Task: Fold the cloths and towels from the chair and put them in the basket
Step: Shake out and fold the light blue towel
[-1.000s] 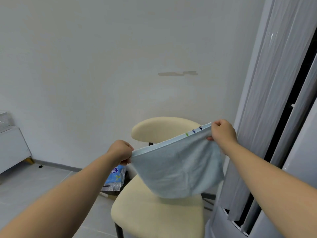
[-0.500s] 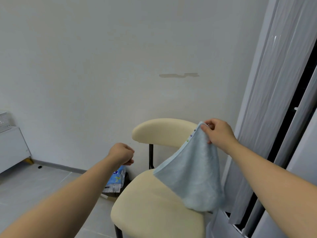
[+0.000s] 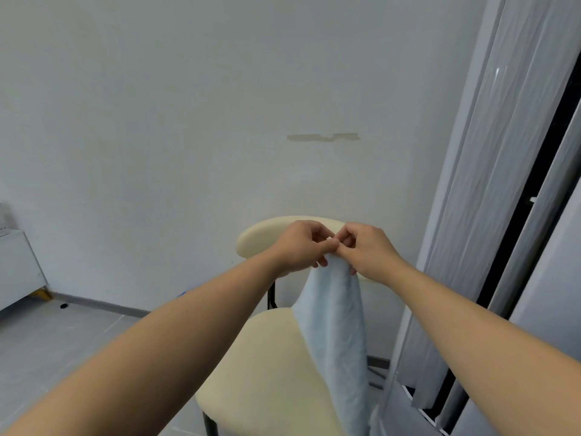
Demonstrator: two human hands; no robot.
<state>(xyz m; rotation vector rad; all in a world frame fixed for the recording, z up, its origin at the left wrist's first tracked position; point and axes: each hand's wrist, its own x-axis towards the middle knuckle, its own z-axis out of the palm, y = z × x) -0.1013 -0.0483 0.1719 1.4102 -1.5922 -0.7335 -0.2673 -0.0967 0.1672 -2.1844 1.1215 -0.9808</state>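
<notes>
Your left hand (image 3: 300,247) and right hand (image 3: 369,251) met in front of the chair back with fingertips touching. Each pinched the top edge of the towel (image 3: 336,325) between thumb and curled fingers. The towel hung from that joint pinch as a narrow doubled strip, its lower part passing in front of the right side of the chair (image 3: 261,379) seat. Whether it touched the seat could not be told. The step in hand was judged to be the first fold, with the corners brought together and the halves hanging side by side. The next move called for one hand to take both corners while the other slid down to the free bottom end and raised it, halving the length with edges aligned. No other cloth showed on the chair. The basket was not in view, so you would need to locate it before placement. The door panels (image 3: 503,184) stood just right of the towel.
</notes>
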